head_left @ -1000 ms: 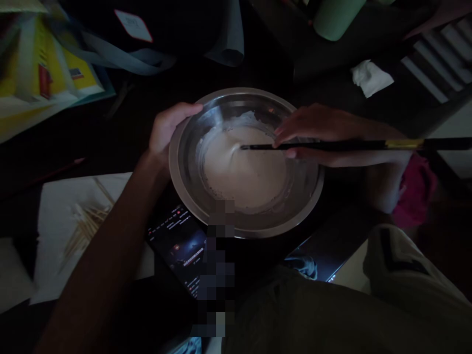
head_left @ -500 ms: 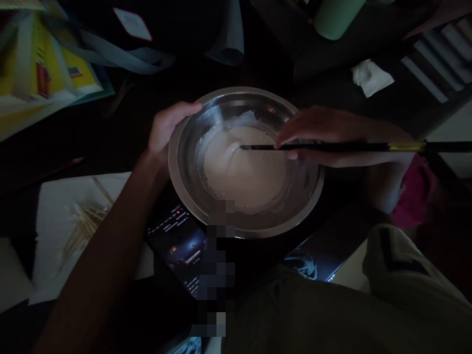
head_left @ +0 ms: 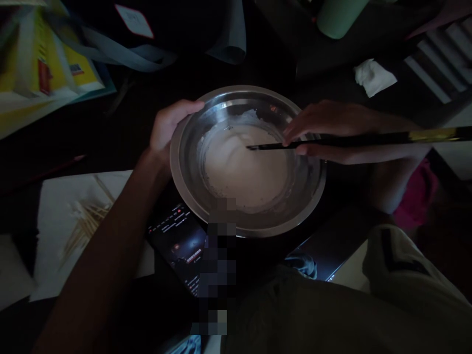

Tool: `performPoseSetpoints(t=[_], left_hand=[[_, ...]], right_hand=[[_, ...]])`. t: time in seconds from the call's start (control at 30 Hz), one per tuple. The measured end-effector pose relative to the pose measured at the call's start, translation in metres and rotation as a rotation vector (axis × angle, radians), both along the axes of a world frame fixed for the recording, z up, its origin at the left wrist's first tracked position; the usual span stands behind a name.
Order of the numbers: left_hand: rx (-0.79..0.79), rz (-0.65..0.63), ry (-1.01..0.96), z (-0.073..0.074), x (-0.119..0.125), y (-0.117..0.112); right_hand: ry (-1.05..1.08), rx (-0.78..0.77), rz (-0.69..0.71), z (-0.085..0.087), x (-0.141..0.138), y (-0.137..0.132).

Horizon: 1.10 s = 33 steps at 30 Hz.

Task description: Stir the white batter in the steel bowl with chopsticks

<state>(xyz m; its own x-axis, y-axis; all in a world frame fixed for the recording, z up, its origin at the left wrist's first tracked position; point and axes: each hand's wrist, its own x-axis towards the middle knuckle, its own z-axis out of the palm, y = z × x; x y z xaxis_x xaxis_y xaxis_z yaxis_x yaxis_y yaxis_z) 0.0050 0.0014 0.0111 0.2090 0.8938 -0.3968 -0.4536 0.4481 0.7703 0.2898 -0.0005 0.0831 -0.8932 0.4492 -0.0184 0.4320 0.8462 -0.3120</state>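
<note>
A steel bowl (head_left: 254, 223) sits in the middle of the dim scene, holding pale, thick batter (head_left: 245, 169). My left hand (head_left: 167, 125) grips the bowl's left rim, thumb over the edge. My right hand (head_left: 328, 130) reaches in from the right over the bowl and pinches a long black stick (head_left: 354, 140) with a gold band. The stick lies nearly level, and its tip rests on the batter near the centre.
A lit phone (head_left: 180, 243) lies under the bowl's near edge. White paper with several thin wooden sticks (head_left: 84, 223) is at the left. A yellow box (head_left: 47, 73), a bag strap, a green cup (head_left: 339, 17) and a crumpled tissue (head_left: 374, 76) lie beyond.
The stick's outer end has risen slightly and its tip has shifted a little to the right in the batter. My left hand keeps its grip on the rim.
</note>
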Motion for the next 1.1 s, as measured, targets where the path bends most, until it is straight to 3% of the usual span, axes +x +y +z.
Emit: performPoseSetpoints(t=[0.1,0.17,0.23,0.33,0.47,0.57,0.63,0.7,0.8,0.87,0.93,1.03,1.1], left_hand=[[-0.038,0.019,0.009,0.002,0.000,-0.001],[-0.042,0.017,0.016,0.002,0.000,0.000],[-0.038,0.006,0.016,0.001,0.000,0.001],[-0.043,0.018,0.015,0.001,0.000,0.002],[-0.053,0.017,0.007,0.004,0.002,0.001],[-0.071,0.025,0.016,0.004,0.002,0.000],[-0.080,0.043,0.024,0.004,0.002,0.001],[-0.081,0.049,0.032,0.003,0.002,0.002],[-0.070,0.045,0.028,0.003,0.002,0.001],[-0.069,0.046,0.030,0.004,0.002,0.000],[-0.072,0.046,0.038,0.005,0.002,0.000],[-0.101,0.059,0.056,0.006,0.003,0.000],[-0.124,0.066,0.045,0.006,0.002,0.001]], right_hand=[[-0.048,-0.129,0.138,0.008,0.006,0.003],[-0.020,-0.240,0.313,0.005,-0.001,0.003],[0.030,-0.278,0.388,-0.003,-0.013,0.001],[0.087,-0.173,0.238,-0.011,-0.022,-0.002],[-0.013,-0.012,-0.028,0.000,-0.004,0.001],[-0.052,-0.137,0.161,0.008,0.005,0.005],[-0.021,-0.244,0.354,0.004,-0.001,0.004],[0.047,-0.267,0.402,-0.005,-0.013,0.002],[0.118,-0.145,0.196,-0.014,-0.020,-0.002],[0.057,-0.032,0.001,-0.010,-0.013,-0.002],[-0.018,0.001,-0.081,-0.002,-0.002,0.001],[-0.049,-0.162,0.140,0.007,0.004,0.004],[-0.023,-0.253,0.311,0.003,-0.003,0.004]])
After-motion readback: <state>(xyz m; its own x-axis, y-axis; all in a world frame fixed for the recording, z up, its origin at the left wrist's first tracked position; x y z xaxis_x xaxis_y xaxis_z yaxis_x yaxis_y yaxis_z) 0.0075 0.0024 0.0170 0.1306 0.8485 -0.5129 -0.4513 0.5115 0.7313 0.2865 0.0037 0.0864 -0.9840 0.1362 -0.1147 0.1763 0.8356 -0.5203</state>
